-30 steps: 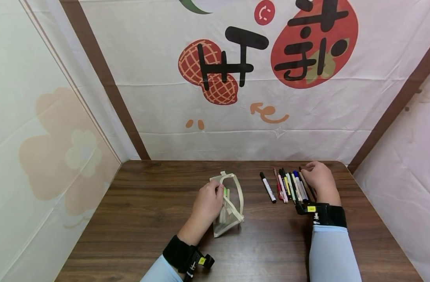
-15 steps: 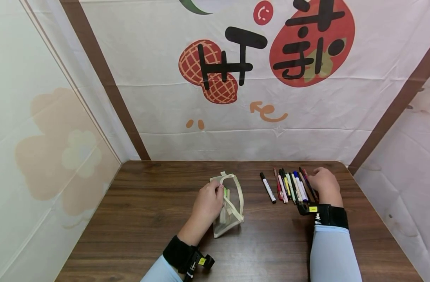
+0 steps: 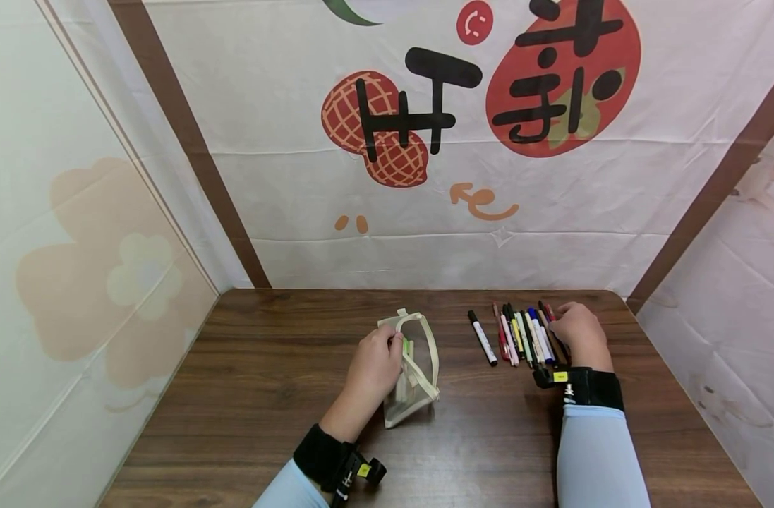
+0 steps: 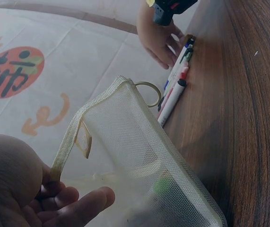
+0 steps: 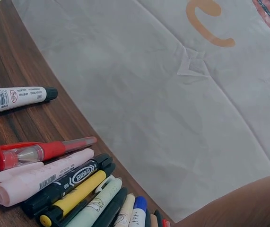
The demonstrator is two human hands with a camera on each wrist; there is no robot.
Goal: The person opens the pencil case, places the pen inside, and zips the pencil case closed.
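My left hand [image 3: 375, 360] grips the upper edge of a pale mesh zip pouch [image 3: 418, 406] on the table. In the left wrist view the pouch [image 4: 125, 127] hangs open from the pinched trim, with something green showing through its mesh. My right hand [image 3: 580, 331] is at the right end of a row of pens and markers [image 3: 520, 339] lying side by side, its fingertips right at the outermost ones. A red pen [image 3: 549, 312] shows by those fingers. The right wrist view shows a red gel pen [image 5: 54, 150], a pink marker [image 5: 45, 182] and a yellow marker [image 5: 78, 191].
A white marker with black ends [image 3: 482, 339] lies apart, between the pouch and the row. The brown wooden table [image 3: 247, 395] meets a printed white cloth [image 3: 298, 212] behind it, with cloth at both sides too.
My right hand shifted right, off the end of the row, uncovering a red pen, then came slightly back left against the pens. My left hand and the pouch have stayed put.
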